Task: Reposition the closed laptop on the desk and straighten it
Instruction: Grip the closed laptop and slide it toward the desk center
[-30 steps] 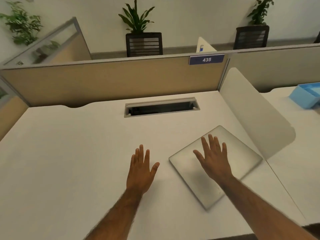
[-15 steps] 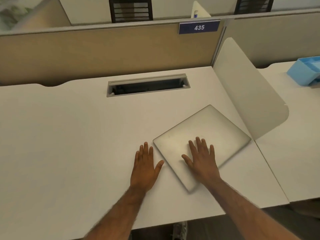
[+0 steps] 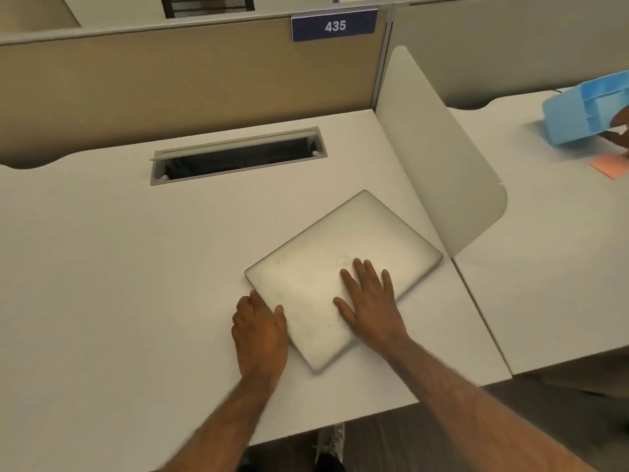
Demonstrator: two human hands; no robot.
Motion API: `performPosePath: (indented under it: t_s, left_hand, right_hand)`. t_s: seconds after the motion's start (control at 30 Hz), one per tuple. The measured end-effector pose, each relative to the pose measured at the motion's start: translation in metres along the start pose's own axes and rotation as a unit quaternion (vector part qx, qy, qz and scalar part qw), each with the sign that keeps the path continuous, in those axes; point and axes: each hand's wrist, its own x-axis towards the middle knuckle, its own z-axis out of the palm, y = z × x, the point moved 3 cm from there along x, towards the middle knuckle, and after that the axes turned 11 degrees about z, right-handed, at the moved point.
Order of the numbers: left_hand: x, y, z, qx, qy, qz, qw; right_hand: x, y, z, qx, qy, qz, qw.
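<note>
The left hand (image 3: 260,330) curls around the laptop's (image 3: 316,284) left edge, near its left corner, with the thumb laid on the lid and the fingers tucked along the side, so it grips the silver shell. The right hand (image 3: 371,303) lies flat and spread on the lid, fingers fanned wide, palm pressing down close to the faint round logo; it holds nothing, only bears on the metal. The laptop is closed and sits on the white desk (image 3: 102,284), turned askew so that its sides run diagonally to the desk's front edge. One corner points toward that front edge, and the opposite one points toward the cable slot (image 3: 238,156) set into the desk near its back edge. The laptop's right corner lies just beside the foot of the white curved divider (image 3: 439,155) that stands along the desk's right edge. Behind the desk runs a tan partition with a blue sign (image 3: 334,26) reading 435. Beyond the divider, on the neighbouring desk, a blue tray (image 3: 585,109) is tilted, and a pink note (image 3: 611,165) lies near it.
</note>
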Motion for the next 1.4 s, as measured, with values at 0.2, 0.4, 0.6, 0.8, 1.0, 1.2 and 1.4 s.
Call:
performPosePath:
  t_s: [0.2,0.4,0.6,0.8,1.0,1.2,1.4]
  left_hand:
    - [0.006,0.012,0.003,-0.054,-0.042,-0.066,0.995]
    - [0.011,0.023,0.004,-0.116,-0.041,-0.124,0.985]
    - [0.015,0.032,0.0,-0.156,-0.042,-0.164,0.973]
    - [0.017,0.046,-0.001,-0.19,-0.048,-0.235,0.952]
    - [0.02,0.057,-0.002,-0.227,-0.053,-0.303,0.924]
    - [0.022,0.051,0.002,-0.235,-0.056,-0.338,0.91]
    - [0.029,0.045,0.004,-0.248,-0.034,-0.384,0.889]
  right_hand:
    - [0.017,0.058,-0.018,0.006,0.006,0.073,0.997]
    - [0.047,0.098,-0.029,0.014,0.004,0.161,0.987]
    - [0.07,0.112,-0.042,0.073,-0.038,0.26,0.962]
    - [0.093,0.11,-0.061,0.046,-0.093,0.299,0.948]
    - [0.127,0.11,-0.068,0.127,-0.134,0.273,0.944]
    - [0.143,0.112,-0.063,0.142,-0.135,0.282,0.939]
    - [0.149,0.112,-0.06,0.134,-0.142,0.291,0.937]
